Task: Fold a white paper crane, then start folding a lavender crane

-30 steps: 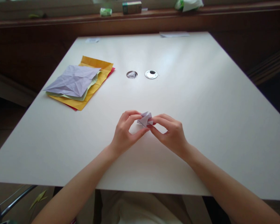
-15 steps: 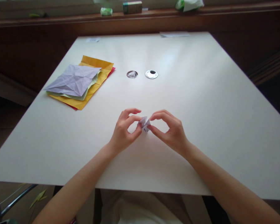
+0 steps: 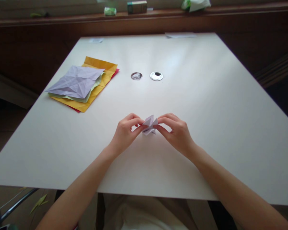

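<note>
A small pale lilac folded paper piece (image 3: 149, 124) with several pointed flaps is held between my two hands, over the near middle of the white table (image 3: 124, 166). My left hand (image 3: 126, 130) pinches its left side between thumb and fingers. On the opposite side, my right hand (image 3: 175, 128) grips a flap with thumb and forefinger. The fingertips partly cover the paper's edges. To the left lies a stack of creased sheets, with a lilac sheet (image 3: 75, 80) on top, a pale green one under it, then a yellow sheet (image 3: 103, 64) and a red one.
Two round fittings, a left one (image 3: 136, 76) and a silver-rimmed one (image 3: 156, 76), are set in the tabletop beyond my hands. White paper (image 3: 180, 35) lies at the far edge. A small box (image 3: 137, 7) and a green-and-white packet (image 3: 110, 11) stand on the ledge behind.
The folded paper has spread wider, its flaps standing out more. Both hands have moved slightly apart, and the left fingers have closed in nearer the thumb.
</note>
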Action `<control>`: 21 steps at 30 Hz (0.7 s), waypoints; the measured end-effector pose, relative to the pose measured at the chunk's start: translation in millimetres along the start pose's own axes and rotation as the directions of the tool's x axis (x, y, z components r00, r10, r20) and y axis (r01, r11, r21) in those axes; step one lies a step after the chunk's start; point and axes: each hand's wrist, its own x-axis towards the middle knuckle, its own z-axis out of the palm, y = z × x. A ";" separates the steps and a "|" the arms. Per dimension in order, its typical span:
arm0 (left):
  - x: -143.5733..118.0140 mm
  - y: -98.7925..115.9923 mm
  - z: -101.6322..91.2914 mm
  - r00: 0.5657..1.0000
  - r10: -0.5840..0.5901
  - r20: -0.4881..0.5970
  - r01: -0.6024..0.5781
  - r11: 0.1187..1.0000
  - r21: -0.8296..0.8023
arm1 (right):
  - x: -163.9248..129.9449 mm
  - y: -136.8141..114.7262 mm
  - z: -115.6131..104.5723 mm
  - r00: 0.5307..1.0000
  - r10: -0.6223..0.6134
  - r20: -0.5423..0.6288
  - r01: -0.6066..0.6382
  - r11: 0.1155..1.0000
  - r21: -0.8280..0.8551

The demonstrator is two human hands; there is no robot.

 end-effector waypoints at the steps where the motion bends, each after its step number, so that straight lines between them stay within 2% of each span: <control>1: -0.3 0.0 0.4 1.000 0.001 -0.012 -0.001 1.000 0.000 | 0.0 0.2 0.0 1.000 0.005 -0.004 -0.005 1.000 -0.010; 11: 0.2 2.9 1.5 0.986 -0.057 -0.157 0.067 0.996 0.055 | 1.3 -3.4 -2.3 0.989 0.117 -0.090 -0.121 0.992 -0.044; 16: 0.4 7.2 0.8 0.967 -0.112 -0.227 0.108 0.994 -0.032 | 0.8 -7.8 -3.6 0.968 0.148 -0.201 -0.147 0.989 0.021; 18: -0.2 8.9 0.6 0.963 -0.134 -0.234 0.118 0.990 -0.079 | 0.5 -9.1 -3.7 0.961 0.150 -0.234 -0.145 0.989 0.038; 21: -1.0 10.5 0.2 0.969 -0.161 -0.188 0.140 0.983 -0.119 | -0.1 -9.7 -3.5 0.969 0.080 -0.232 -0.069 0.996 0.056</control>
